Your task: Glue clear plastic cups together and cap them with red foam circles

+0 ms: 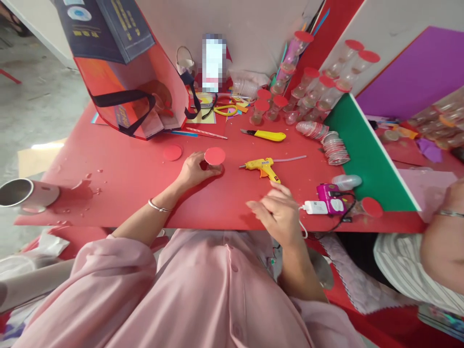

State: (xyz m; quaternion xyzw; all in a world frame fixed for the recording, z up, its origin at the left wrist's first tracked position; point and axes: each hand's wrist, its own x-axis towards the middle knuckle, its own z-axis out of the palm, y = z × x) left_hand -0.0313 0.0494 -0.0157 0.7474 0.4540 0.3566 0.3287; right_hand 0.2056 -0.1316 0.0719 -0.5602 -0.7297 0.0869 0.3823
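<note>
My left hand (193, 171) is closed round a small clear cup with a red round lid (214, 155) on top, upright at the table's surface. A loose red disc (172, 153) lies flat to the left of that hand. My right hand (278, 212) is raised over the front of the table with its fingers loosely apart and holds nothing visible. Just beyond it lies a yellow glue gun (261, 166), nozzle to the left, with a glue stick (290, 158) out of its back. Farther off rests a yellow utility knife (266, 136).
Stacked clear cups (335, 147) and red-capped cup pieces (308, 94) stand at the right by a green divider (373, 159). A big bag (119, 82) stands back left. A metal mug (29, 193) lies near spilled water. A power adapter (330, 199) sits front right; another person's arm (444, 237) is beyond.
</note>
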